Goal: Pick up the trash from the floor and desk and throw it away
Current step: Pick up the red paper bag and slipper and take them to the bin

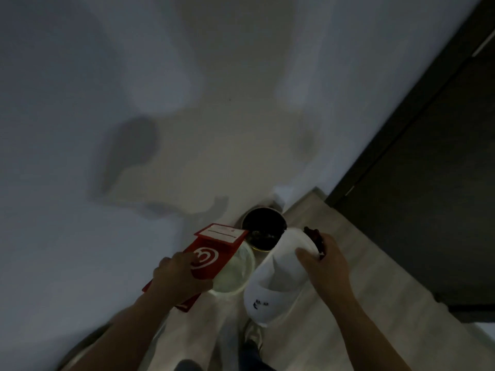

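Against the pale wall, at the far edge of the light wood floor [375, 303], a small round trash bin [263, 228] is standing with its dark mouth open toward you and some dim scraps lying inside. You are holding your left hand [182, 274] just short of the bin, fingers curled over a flat red carton [211, 253] with a white spiral logo and a white label at its far end; the carton is tilting toward the bin, its far corner reaching the rim. Under the carton, pressed against it, a clear round plastic lid or container [238, 269] is showing, though you cannot tell from here how it is being gripped. You are wrapping your right hand [324, 261] around a white slipper [278, 274], thumb lying on its upper side, and the slipper's front end is hanging at the bin's near right edge. Between those same fingers a dark crumpled wrapper [316, 236] is sticking out. Your shoe [253, 336] is standing on the floor below, and a dark door [428, 183] is filling the right side.
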`<action>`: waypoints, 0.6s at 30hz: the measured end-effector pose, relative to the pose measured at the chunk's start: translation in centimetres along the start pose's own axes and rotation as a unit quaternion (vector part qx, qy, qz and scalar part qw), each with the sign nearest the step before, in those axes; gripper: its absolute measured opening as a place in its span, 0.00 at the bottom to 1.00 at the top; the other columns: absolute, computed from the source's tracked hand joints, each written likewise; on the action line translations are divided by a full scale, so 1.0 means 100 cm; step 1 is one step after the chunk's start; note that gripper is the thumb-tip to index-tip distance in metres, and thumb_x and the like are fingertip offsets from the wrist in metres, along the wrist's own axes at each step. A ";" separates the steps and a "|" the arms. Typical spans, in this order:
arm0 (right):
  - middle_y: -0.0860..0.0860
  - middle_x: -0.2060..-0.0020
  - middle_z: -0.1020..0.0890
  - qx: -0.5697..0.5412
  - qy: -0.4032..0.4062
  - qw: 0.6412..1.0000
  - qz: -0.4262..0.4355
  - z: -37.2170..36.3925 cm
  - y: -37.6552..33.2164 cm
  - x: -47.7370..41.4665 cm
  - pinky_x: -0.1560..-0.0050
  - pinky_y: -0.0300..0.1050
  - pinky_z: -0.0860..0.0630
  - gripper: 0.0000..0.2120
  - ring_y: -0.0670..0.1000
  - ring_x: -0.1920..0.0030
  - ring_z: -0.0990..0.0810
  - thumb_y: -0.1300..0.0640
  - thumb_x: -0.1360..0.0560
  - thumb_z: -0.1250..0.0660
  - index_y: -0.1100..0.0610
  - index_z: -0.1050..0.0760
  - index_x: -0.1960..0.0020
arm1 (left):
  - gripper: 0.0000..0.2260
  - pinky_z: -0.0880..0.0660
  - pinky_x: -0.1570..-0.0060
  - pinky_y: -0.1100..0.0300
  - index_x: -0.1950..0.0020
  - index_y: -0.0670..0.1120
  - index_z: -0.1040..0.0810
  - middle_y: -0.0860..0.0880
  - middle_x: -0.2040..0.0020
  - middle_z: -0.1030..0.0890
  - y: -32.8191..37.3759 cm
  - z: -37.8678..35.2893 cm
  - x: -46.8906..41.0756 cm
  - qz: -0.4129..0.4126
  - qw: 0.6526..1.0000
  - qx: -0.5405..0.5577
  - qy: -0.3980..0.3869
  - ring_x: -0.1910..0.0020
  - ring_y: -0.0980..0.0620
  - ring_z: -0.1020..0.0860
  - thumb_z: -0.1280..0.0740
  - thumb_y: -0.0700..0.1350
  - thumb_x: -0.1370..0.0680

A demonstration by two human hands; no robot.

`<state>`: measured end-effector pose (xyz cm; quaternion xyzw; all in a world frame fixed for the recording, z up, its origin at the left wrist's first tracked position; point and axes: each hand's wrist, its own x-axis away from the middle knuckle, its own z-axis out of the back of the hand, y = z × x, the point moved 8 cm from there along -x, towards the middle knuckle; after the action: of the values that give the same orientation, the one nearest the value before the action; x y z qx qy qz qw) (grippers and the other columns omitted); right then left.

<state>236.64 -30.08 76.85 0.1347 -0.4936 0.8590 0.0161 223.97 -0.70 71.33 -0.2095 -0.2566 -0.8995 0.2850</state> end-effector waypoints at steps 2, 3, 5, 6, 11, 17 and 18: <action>0.43 0.52 0.24 0.008 -0.008 1.000 -0.006 -0.009 0.009 -0.018 0.55 0.41 0.25 0.22 0.46 0.53 0.24 0.57 0.27 0.29 0.51 0.30 0.35 | 0.37 0.28 0.39 0.52 0.30 0.51 0.32 0.49 0.37 0.26 -0.001 -0.010 -0.019 0.014 1.000 -0.018 -0.005 0.39 0.48 0.26 0.29 0.64 0.36; 0.42 0.53 0.24 0.013 -0.011 1.000 -0.008 -0.014 0.013 -0.025 0.57 0.39 0.26 0.22 0.44 0.55 0.24 0.57 0.27 0.29 0.51 0.29 0.35 | 0.37 0.28 0.39 0.52 0.30 0.51 0.32 0.50 0.37 0.26 -0.002 -0.016 -0.028 0.023 0.999 -0.028 -0.010 0.40 0.48 0.27 0.29 0.65 0.35; 0.38 0.55 0.24 0.013 -0.014 1.000 -0.013 -0.022 0.021 -0.036 0.61 0.34 0.28 0.20 0.40 0.56 0.23 0.58 0.28 0.28 0.49 0.29 0.39 | 0.37 0.28 0.39 0.52 0.31 0.52 0.33 0.50 0.38 0.26 -0.004 -0.029 -0.045 0.038 0.998 -0.044 -0.025 0.40 0.48 0.27 0.29 0.65 0.35; 0.38 0.55 0.24 0.009 -0.015 1.000 -0.018 -0.027 0.026 -0.041 0.63 0.32 0.28 0.19 0.39 0.55 0.23 0.59 0.28 0.28 0.48 0.30 0.41 | 0.36 0.28 0.39 0.51 0.31 0.52 0.33 0.50 0.38 0.25 -0.007 -0.037 -0.053 0.045 0.997 -0.050 -0.035 0.40 0.48 0.27 0.29 0.65 0.35; 0.37 0.54 0.23 -0.002 -0.015 0.999 -0.052 -0.045 0.052 -0.056 0.66 0.30 0.26 0.19 0.33 0.55 0.22 0.60 0.27 0.30 0.43 0.31 0.42 | 0.36 0.31 0.38 0.49 0.32 0.53 0.32 0.51 0.37 0.26 -0.019 -0.073 -0.098 0.062 0.987 -0.109 -0.096 0.38 0.46 0.29 0.31 0.67 0.36; 0.36 0.52 0.22 -0.004 -0.018 0.997 -0.069 -0.063 0.084 -0.072 0.58 0.33 0.23 0.21 0.37 0.52 0.21 0.62 0.27 0.30 0.44 0.30 0.41 | 0.35 0.39 0.33 0.43 0.32 0.52 0.33 0.50 0.35 0.28 -0.016 -0.102 -0.162 0.040 0.976 -0.168 -0.129 0.33 0.43 0.35 0.31 0.66 0.35; 0.35 0.51 0.23 0.000 -0.022 0.997 -0.072 -0.067 0.089 -0.074 0.60 0.31 0.24 0.21 0.34 0.52 0.22 0.61 0.27 0.30 0.43 0.30 0.41 | 0.35 0.42 0.32 0.41 0.31 0.52 0.34 0.49 0.34 0.29 -0.014 -0.107 -0.171 0.030 0.975 -0.174 -0.137 0.31 0.42 0.37 0.31 0.65 0.34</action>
<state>240.92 -28.16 64.37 0.1888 -0.4832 0.8523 0.0665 233.43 1.00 53.53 -0.3843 -0.1266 -0.8842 0.2335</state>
